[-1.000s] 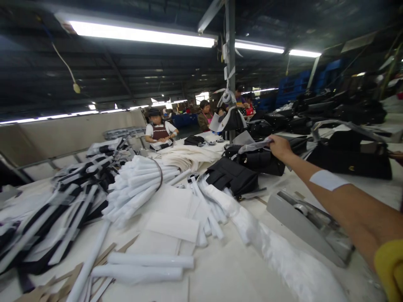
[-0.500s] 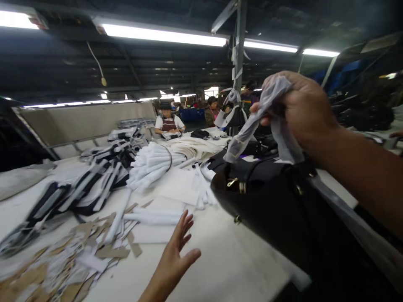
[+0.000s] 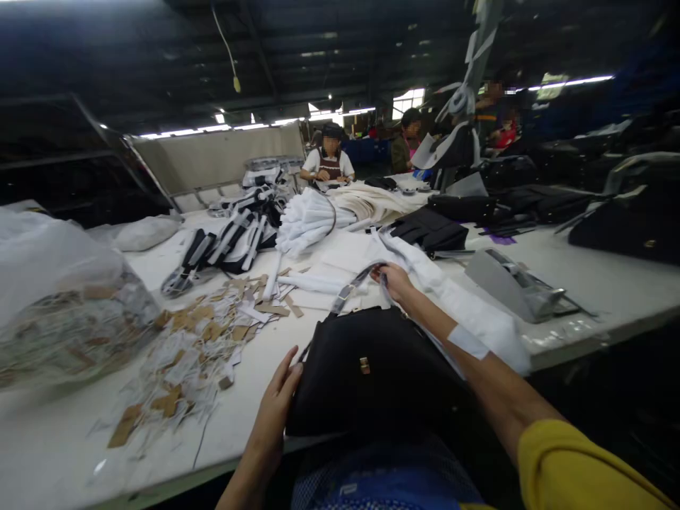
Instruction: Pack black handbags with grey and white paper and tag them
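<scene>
A black handbag (image 3: 340, 375) with a small gold clasp on its front stands at the near edge of the table, close to my body. Its handle (image 3: 346, 290), covered in a clear or whitish wrap, arches above the top. My right hand (image 3: 396, 283) is closed around that handle. Against the bag's left side lies my left hand (image 3: 279, 397), fingers stretched out and touching the side; their tips are partly hard to see.
Tags and paper scraps (image 3: 212, 326) are strewn left of the bag, beside a filled plastic sack (image 3: 64, 304). White rolls (image 3: 305, 219) and black-and-white strap pieces (image 3: 234, 241) lie behind. A grey tape dispenser (image 3: 510, 283) stands right. A co-worker (image 3: 330, 159) sits across the table.
The handbag has come from the right to the front of my body, lowered by my right hand on its handle. My left hand has moved to the bag's side. The view has turned right.
</scene>
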